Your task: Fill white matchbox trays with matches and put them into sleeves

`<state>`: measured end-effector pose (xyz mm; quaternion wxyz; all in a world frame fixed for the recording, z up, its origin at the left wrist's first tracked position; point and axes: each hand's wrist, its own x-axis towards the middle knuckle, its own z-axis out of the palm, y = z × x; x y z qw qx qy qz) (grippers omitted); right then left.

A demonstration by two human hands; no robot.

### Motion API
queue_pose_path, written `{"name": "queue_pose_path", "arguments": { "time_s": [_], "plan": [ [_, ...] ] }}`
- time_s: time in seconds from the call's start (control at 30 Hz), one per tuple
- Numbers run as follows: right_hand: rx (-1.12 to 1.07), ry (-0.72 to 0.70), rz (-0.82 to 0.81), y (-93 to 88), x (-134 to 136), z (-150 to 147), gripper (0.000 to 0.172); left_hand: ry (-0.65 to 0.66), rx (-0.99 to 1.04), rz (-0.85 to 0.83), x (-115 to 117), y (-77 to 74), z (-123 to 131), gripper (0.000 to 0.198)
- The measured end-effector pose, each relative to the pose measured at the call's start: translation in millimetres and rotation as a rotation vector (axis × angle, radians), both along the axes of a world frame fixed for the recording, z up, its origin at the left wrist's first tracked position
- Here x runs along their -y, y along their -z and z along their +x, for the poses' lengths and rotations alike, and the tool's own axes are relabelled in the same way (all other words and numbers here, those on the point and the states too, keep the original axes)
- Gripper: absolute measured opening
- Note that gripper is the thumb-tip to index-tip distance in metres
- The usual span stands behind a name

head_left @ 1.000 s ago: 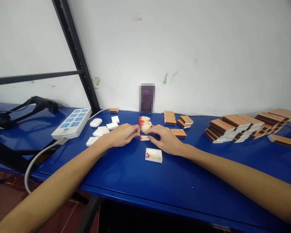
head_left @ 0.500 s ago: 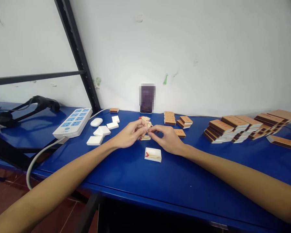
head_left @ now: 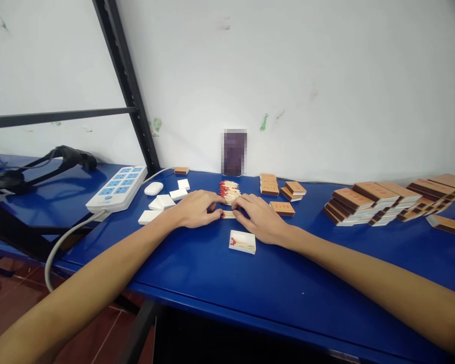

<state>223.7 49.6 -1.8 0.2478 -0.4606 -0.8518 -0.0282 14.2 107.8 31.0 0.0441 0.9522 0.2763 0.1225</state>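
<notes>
A loose pile of red-tipped matches (head_left: 230, 190) lies on the blue table in front of me. A smaller row of matches (head_left: 228, 215) lies just nearer to me. My left hand (head_left: 197, 208) is at the left ends of the matches, thumb and index finger apart. From the other side, my right hand (head_left: 258, 216) reaches the right ends with bent fingers, the thumb away from the index finger. Neither hand shows a match lifted in it. Closer to me sits a white matchbox tray (head_left: 250, 249), open at the top, with some matches inside.
White trays (head_left: 162, 202) and a white rounded case (head_left: 153, 188) lie left, beside a power strip (head_left: 117, 189). Closed matchboxes (head_left: 282, 208) lie right of my hands, with large matchbox stacks (head_left: 375, 197) farther right. A phone (head_left: 234, 154) leans on the wall.
My hands were together, fingers pinched above the matches. Now they have separated and lowered to either end of the matches, uncovering more of the pile. The view has shifted slightly.
</notes>
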Motion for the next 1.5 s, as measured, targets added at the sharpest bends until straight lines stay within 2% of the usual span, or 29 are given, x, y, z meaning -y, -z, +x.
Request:
{"name": "queue_pose_path", "arguments": {
  "time_s": [0.17, 0.37, 0.53, 0.8, 1.0, 1.13, 1.3, 1.5],
  "plan": [
    [-0.011, -0.005, 0.016, 2.0, -0.1, 1.6, 0.020, -0.013, -0.070, 0.114, 4.5, 0.3, 1.9, 0.041],
    [0.042, 0.019, -0.026, 0.7, -0.8, 3.4, 0.031, 0.022, -0.121, 0.129, 2.5, 1.3, 2.1, 0.039],
    [0.157, -0.008, -0.068, -10.2, -0.4, 1.0, 0.033, 0.068, -0.122, 0.140, 1.3, 2.2, 2.4, 0.032],
    [0.252, -0.043, -0.170, -25.9, -3.3, -1.1, 0.029, 0.062, -0.216, 0.280, 12.6, 3.3, 10.3, 0.028],
    [0.448, 0.111, -0.158, -27.0, 3.1, -10.0, 0.032, 0.032, -0.309, 0.272, 16.1, 4.3, 15.9, 0.033],
    [0.539, 0.084, -0.111, -26.5, 3.1, -10.1, 0.034, 0.019, -0.357, 0.282, 17.7, 6.5, 17.5, 0.028],
    [0.573, 0.085, -0.098, -27.0, -0.4, -6.5, 0.031, -0.021, -0.367, 0.291, 21.9, 8.2, 20.2, 0.026],
    [0.619, 0.099, -0.132, -30.0, 1.1, -9.5, 0.015, -0.017, -0.399, 0.252, 23.6, 2.8, 24.5, 0.026]
  ]
}}
